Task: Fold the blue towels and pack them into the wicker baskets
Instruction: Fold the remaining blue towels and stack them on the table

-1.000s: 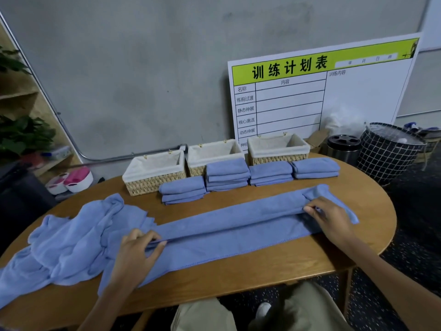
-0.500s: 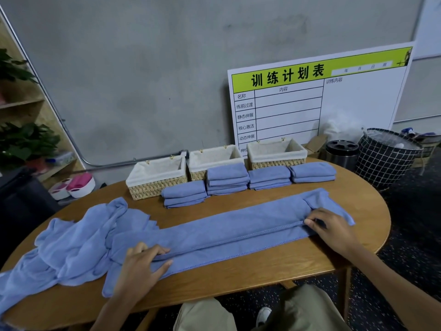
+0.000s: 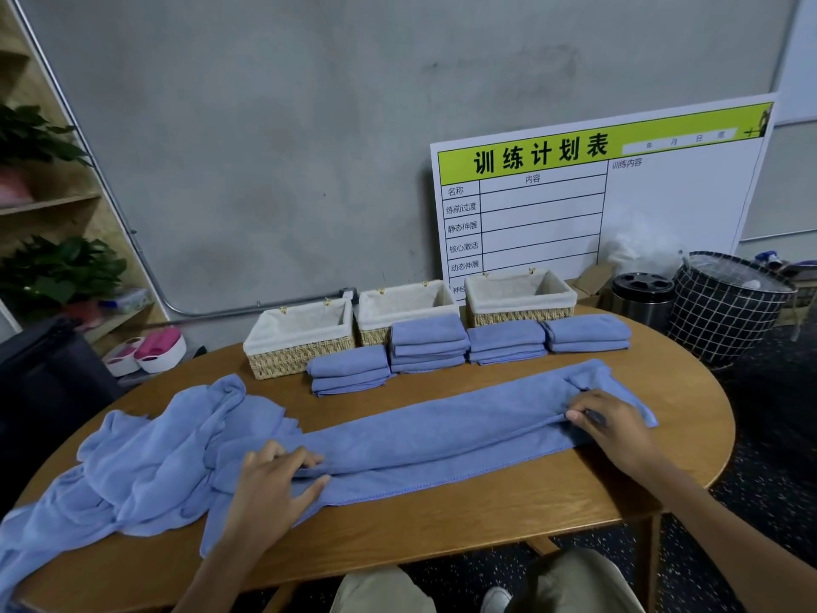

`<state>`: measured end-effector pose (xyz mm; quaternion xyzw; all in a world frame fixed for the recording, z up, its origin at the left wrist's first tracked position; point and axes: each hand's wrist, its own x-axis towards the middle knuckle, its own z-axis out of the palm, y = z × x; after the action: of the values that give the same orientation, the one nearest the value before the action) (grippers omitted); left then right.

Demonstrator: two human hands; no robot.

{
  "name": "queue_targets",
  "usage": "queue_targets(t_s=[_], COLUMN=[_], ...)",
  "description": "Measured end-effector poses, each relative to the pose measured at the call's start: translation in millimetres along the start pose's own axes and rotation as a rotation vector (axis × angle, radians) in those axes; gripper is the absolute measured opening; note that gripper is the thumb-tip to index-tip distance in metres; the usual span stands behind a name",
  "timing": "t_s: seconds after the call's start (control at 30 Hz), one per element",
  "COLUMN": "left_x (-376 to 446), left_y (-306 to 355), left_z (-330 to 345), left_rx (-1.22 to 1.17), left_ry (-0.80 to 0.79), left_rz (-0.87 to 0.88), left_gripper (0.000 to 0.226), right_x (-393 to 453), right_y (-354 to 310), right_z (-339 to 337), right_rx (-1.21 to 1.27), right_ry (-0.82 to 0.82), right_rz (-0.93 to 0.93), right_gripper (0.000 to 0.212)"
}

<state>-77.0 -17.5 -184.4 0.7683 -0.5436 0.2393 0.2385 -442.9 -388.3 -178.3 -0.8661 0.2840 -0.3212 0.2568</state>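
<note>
A long blue towel [image 3: 442,440], folded into a narrow strip, lies across the middle of the frame on the wooden table [image 3: 442,528], running from lower left up to the right. The left hand [image 3: 269,493] rests on its left end with fingers curled over the folded edge and thumb stretched flat along the cloth; it seems to pinch the fold, though the grip is partly hidden by the fingers. The right hand [image 3: 614,429] presses the right end, its fingertips drawn together and nipping the top edge of the strip.

At the lower left of the frame a heap of loose towels [image 3: 146,471] sprawls on the table, touching the strip's left end. Above the strip, in the centre, stand four stacks of folded towels [image 3: 468,347] in a row. Just behind them, three wicker baskets [image 3: 406,311] with pale cloth liners sit along the far table edge, holding no towels.

A white board [image 3: 641,201] with a green header leans on the grey wall at the upper right. A black wire bin [image 3: 725,307] stands at the right edge.
</note>
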Motion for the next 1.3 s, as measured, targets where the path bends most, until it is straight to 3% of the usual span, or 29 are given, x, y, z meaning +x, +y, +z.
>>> queue_targets(t_s=[0.13,0.23,0.43,0.63,0.77,0.9,1.0,1.1,1.17,1.3], left_x=[-15.8,-28.6,-26.5,-34.3,-25.3,-12.3,2.7,21.0,21.9,22.2], left_y=[8.8,9.8,15.7,16.0,18.8,25.7,44.6,68.6,77.9,81.6], left_z=[-8.0,-9.1,-21.4,-25.0,-23.6,-12.3,4.7,20.5,30.9,38.0], left_rx=[-0.033,-0.058,0.006,0.13,0.295,0.34,0.174,-0.003,-0.047,0.048], left_ry=[-0.032,-0.063,-0.11,-0.136,-0.114,-0.133,-0.169,-0.318,-0.454,-0.447], left_rz=[0.021,0.047,0.087,0.045,0.025,-0.098,-0.153,-0.196,-0.238,-0.255], left_gripper=[0.036,0.045,0.041,0.039,0.058,0.016,0.006,0.054,0.071,0.064], right_x=[-13.5,-19.7,-19.5,-21.7,-17.7,-15.6,-17.0,-18.9,-19.2,-18.9], right_y=[11.3,16.6,12.3,5.7,9.5,14.4,12.2,10.2,9.1,9.9], right_z=[-5.5,-5.8,-1.3,-3.9,-6.6,-6.9,-1.1,0.5,-1.2,-6.8], right_rx=[-0.053,-0.093,-0.33,-0.6,-0.806,-0.904,-0.912,-0.902,-0.887,-0.878], right_ry=[-0.027,-0.047,0.116,0.16,0.122,0.129,0.147,0.156,0.139,0.092], right_rz=[0.006,0.033,0.062,0.132,0.184,0.212,0.19,0.183,0.207,0.249], right_gripper=[0.006,0.003,0.018,0.022,0.018,0.021,0.018,0.017,0.019,0.023])
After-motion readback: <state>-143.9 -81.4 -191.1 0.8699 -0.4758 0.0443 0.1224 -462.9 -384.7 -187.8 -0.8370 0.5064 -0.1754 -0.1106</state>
